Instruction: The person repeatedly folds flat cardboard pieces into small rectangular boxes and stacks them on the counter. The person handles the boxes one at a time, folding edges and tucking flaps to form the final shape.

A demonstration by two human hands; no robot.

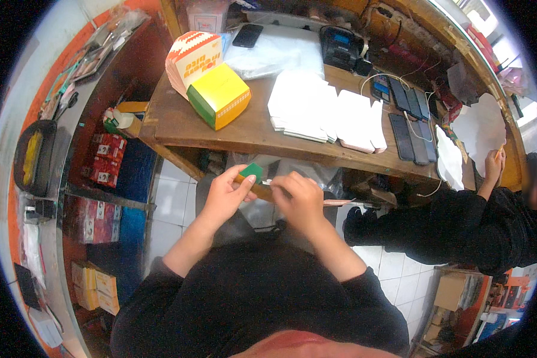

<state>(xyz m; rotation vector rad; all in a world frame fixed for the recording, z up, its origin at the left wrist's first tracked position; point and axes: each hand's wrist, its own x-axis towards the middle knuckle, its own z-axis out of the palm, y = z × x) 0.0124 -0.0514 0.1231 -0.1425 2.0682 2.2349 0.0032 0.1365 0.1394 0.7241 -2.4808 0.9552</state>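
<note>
Centrally, just below the wooden table edge, both hands hold a flat carton blank with green and orange faces. Left hand: fingers closed, pinching the blank's green end between thumb and fingertips. Right hand: fingers curled over the blank's right part, hiding it. Upper centre: a folded yellow-green box beside stacked white flat cartons.
</note>
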